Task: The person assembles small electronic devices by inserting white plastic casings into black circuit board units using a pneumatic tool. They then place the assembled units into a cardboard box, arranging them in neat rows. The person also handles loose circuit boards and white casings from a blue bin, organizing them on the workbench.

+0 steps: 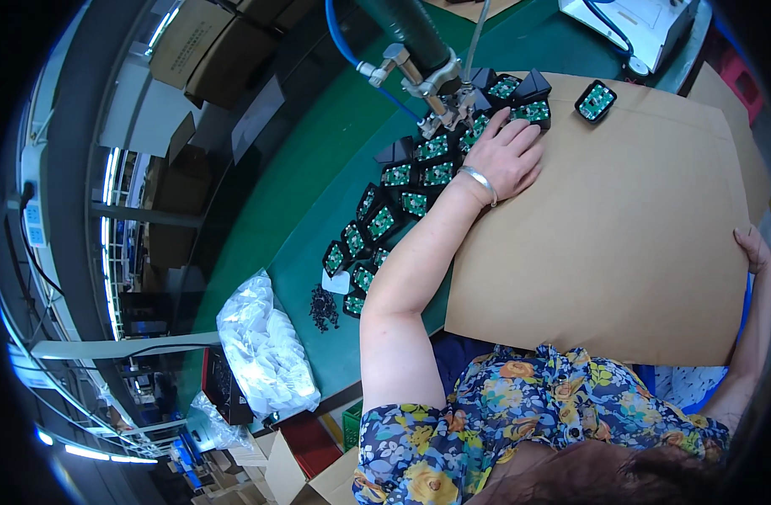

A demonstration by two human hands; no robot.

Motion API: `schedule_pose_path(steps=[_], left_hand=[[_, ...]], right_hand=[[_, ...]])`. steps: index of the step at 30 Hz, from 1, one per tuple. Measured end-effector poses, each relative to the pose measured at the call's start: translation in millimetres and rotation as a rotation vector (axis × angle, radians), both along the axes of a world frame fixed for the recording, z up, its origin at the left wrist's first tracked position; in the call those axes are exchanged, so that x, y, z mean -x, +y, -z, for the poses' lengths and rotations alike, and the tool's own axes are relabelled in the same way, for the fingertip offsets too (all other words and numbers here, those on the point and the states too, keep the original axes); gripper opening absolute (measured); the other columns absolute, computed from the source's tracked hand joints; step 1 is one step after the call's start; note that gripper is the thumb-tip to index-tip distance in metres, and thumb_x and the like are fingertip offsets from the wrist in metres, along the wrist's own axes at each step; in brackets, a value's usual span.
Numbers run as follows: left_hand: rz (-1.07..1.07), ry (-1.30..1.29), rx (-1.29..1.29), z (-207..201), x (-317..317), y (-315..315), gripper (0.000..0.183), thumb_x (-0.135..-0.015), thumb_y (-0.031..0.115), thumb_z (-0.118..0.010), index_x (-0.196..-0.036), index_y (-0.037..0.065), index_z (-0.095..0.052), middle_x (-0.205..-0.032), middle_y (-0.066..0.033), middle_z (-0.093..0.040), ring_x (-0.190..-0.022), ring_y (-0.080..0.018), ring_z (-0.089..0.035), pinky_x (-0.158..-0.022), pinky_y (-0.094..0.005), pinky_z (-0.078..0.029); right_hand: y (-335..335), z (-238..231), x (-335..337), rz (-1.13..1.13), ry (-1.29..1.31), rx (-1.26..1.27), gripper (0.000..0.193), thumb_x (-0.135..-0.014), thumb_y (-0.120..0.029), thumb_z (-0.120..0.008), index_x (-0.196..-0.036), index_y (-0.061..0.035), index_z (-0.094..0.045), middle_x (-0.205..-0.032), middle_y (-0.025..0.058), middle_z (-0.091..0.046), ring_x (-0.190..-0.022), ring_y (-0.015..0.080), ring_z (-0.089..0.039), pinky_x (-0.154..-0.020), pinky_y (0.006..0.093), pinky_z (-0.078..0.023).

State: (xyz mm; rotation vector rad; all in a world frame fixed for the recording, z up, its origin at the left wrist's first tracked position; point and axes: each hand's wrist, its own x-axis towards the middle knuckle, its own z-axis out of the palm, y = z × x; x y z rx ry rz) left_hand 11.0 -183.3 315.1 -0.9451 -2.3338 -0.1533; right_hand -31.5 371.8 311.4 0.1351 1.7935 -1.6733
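The cardboard sheet (pixel 604 236) between the left hand (pixel 507 160) and right hand (pixel 752 248) is plain brown. Beside the left fingers, circuit boards (pixel 381 221) show green inside black housings (pixel 533 86). Behind that hand, 1 bangle (pixel 483 181) shines silver. Left of it, the tabletop (pixel 330 358) is green, the bagged pieces (pixel 263 345) white. Nearer the body, the navy blouse (pixel 520 396) carries yellow and orange flowers.

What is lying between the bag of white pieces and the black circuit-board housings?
The head view shows a loose pile of small black parts between them, and a flat white piece beside the housings.
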Motion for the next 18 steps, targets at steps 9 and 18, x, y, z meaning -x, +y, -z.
schedule_pose_path(steps=[9,18], left_hand=[[-0.196,-0.146,0.129,15.3,39.7,76.1,0.025,-0.073,0.024,-0.059,-0.092,0.008,-0.055,-0.1,-0.0099,-0.052,-0.103,-0.0254,-0.047,-0.1,-0.0484,-0.025],[-0.12,-0.034,0.0,-2.7,76.0,121.2,0.04,-0.076,0.031,-0.057,-0.112,0.014,-0.052,-0.119,-0.014,-0.047,-0.114,-0.0313,-0.041,-0.098,-0.0538,-0.026]], right_hand=[[-4.1,2.9,-5.9,-0.019,0.035,0.026,0.057,-0.072,-0.024,-0.069,-0.117,0.0022,-0.046,-0.106,0.0105,-0.059,-0.093,0.0199,-0.059,-0.078,0.0335,-0.049],[8.7,10.6,0.7,-0.077,0.097,-0.067,0.056,-0.071,-0.017,-0.068,-0.119,0.0009,-0.045,-0.111,0.0106,-0.056,-0.1,0.0201,-0.055,-0.085,0.0354,-0.045]])
